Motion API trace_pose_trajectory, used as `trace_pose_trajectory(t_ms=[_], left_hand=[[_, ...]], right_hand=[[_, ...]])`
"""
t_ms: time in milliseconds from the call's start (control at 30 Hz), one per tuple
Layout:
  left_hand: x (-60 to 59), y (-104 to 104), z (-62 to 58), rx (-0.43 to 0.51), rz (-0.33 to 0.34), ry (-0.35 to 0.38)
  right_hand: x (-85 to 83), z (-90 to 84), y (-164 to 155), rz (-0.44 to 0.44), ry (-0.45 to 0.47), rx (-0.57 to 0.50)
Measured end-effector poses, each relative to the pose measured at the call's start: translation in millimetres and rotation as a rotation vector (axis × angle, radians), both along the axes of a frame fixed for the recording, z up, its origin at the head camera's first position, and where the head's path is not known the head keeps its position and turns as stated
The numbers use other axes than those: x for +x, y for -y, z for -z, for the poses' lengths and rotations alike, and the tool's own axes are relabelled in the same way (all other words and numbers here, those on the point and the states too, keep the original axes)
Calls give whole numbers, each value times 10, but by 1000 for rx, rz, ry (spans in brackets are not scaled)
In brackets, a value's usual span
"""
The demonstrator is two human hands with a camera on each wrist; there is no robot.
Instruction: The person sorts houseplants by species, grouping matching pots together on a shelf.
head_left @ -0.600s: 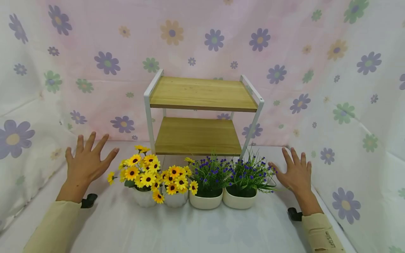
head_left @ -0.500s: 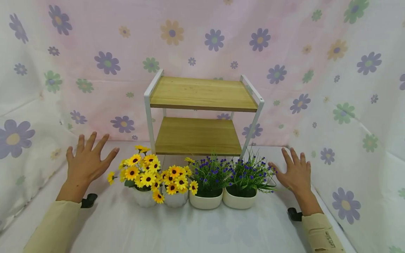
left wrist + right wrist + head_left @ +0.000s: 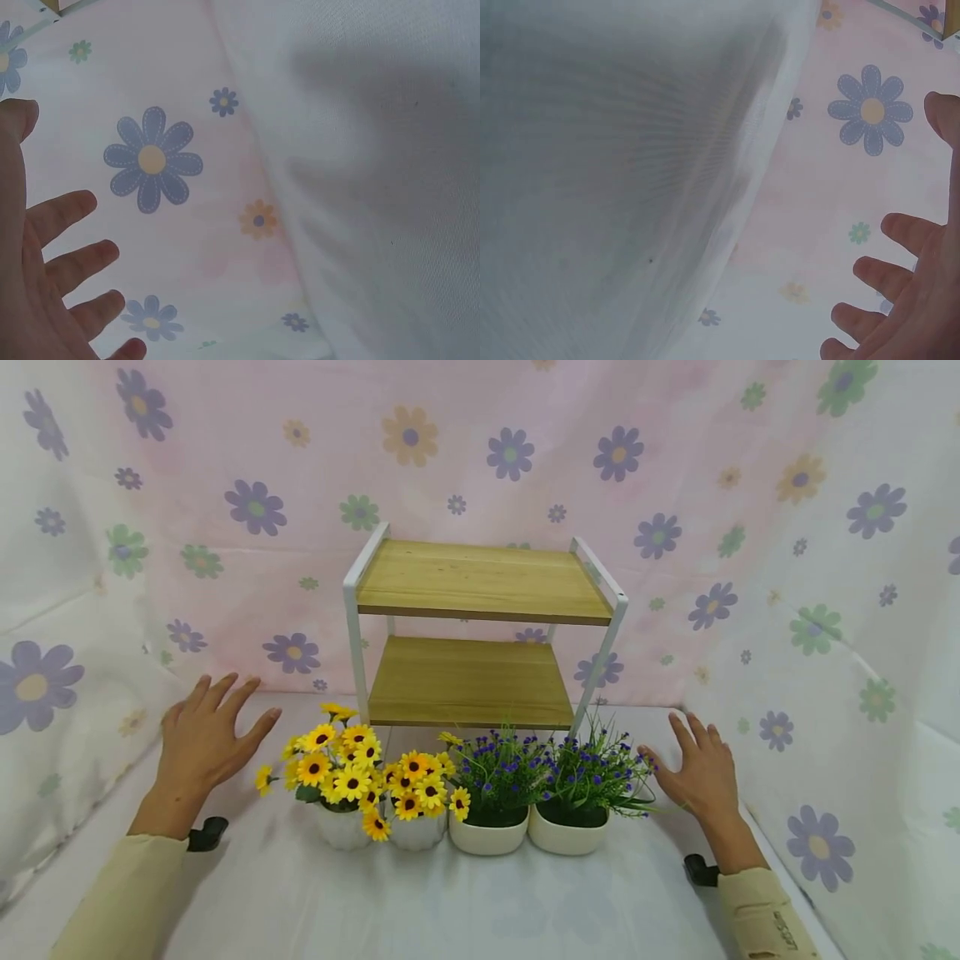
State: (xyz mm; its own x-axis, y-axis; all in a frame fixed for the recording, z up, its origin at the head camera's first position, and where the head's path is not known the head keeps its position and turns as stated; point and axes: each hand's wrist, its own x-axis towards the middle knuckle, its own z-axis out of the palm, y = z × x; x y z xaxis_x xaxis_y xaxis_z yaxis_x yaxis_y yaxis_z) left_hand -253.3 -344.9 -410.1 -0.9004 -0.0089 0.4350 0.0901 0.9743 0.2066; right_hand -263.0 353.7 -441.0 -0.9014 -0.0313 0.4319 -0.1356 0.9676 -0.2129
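Note:
Four white pots stand in a row on the table: two with yellow sunflowers and two with purple flowers. Behind them rises a two-tier wooden shelf with a white frame, both boards bare. My left hand hovers open, fingers spread, just left of the sunflowers, holding nothing. My right hand is open too, close to the right of the purple flowers. The wrist views show only the spread fingers against the flowered cloth.
Flower-printed cloth hangs at the back and on both sides, close to each hand. The table is covered in white cloth. A black wrist mount shows at each sleeve.
My left hand has turned slightly, its fingers drawn closer together and leaning right. The right hand and the pots have hardly moved.

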Motion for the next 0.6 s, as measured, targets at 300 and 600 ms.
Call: trace_pose_trajectory(t_ms=[300, 600], left_hand=[[-16, 3, -15, 33, 94, -159], [15, -108, -112, 121, 163, -175]], right_hand=[[29, -34, 24, -34, -8, -53], [55, -57, 51, -51, 7, -82]])
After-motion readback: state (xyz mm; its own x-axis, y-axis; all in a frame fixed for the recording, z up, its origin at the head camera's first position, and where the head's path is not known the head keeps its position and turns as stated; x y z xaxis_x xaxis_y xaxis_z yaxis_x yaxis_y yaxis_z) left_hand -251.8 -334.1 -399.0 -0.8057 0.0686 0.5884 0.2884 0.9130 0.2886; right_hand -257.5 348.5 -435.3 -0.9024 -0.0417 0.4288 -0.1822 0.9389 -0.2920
